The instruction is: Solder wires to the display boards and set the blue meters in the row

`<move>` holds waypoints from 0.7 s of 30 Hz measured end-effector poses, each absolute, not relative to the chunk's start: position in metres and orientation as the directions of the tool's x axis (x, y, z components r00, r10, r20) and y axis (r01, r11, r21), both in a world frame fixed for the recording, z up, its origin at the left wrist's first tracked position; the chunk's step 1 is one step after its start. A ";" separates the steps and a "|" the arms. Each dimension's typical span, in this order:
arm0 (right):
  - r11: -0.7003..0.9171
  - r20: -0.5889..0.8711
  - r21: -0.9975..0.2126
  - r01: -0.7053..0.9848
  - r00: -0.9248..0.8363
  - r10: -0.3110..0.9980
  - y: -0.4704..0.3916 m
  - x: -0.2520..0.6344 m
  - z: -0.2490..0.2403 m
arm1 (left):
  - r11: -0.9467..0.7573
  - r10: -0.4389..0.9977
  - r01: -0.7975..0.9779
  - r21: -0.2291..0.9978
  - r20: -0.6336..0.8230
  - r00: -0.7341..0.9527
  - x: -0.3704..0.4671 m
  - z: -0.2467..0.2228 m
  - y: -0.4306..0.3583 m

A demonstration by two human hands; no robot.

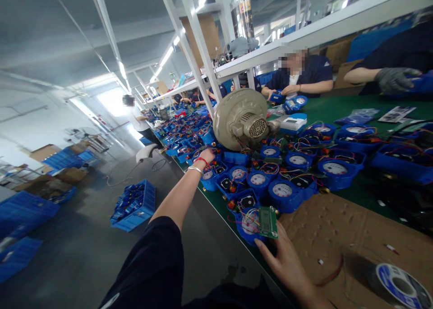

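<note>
My right hand (pixel 284 255) is at the near edge of the bench, around the side of a blue water meter (pixel 249 224). Its thumb lies against the meter's lower rim, and the other fingers are partly hidden behind a green circuit board (pixel 268 222) with a small display. Thin coloured wires join the board to the meter. Farther along the bench, my left hand (pixel 207 155) reaches in among more blue meters, with a red cord and a bangle at the wrist. Its fingers are largely hidden. Close to that hand is an open blue meter housing (pixel 236 158).
A large beige blower (pixel 241 119) stands behind the meters. Cardboard (pixel 318 228) covers the bench at right, with a solder spool (pixel 402 284) on it. Co-workers sit across the bench, one handling a meter (pixel 276 97). A filled blue crate (pixel 149 200) rests on the floor at left.
</note>
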State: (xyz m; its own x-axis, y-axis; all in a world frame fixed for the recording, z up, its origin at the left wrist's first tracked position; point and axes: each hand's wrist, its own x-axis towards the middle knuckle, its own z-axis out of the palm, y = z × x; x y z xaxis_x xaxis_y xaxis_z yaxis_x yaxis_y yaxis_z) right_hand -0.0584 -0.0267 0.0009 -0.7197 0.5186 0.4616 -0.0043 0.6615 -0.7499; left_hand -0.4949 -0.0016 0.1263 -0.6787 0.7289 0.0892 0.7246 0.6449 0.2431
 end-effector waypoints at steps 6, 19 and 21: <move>0.654 0.461 -0.757 0.001 -0.709 0.534 -0.028 -0.058 -0.001 | 0.606 0.762 0.769 0.204 0.130 -0.634 -0.476 0.130 -0.032; 0.658 0.466 -0.753 -0.003 -0.709 0.530 -0.028 -0.058 0.000 | 0.578 0.773 0.749 0.325 0.075 -0.629 -0.477 0.129 -0.031; 0.662 0.470 -0.749 -0.002 -0.707 0.529 -0.028 -0.058 0.001 | 0.584 0.765 0.737 0.341 0.074 -0.640 -0.476 0.128 -0.032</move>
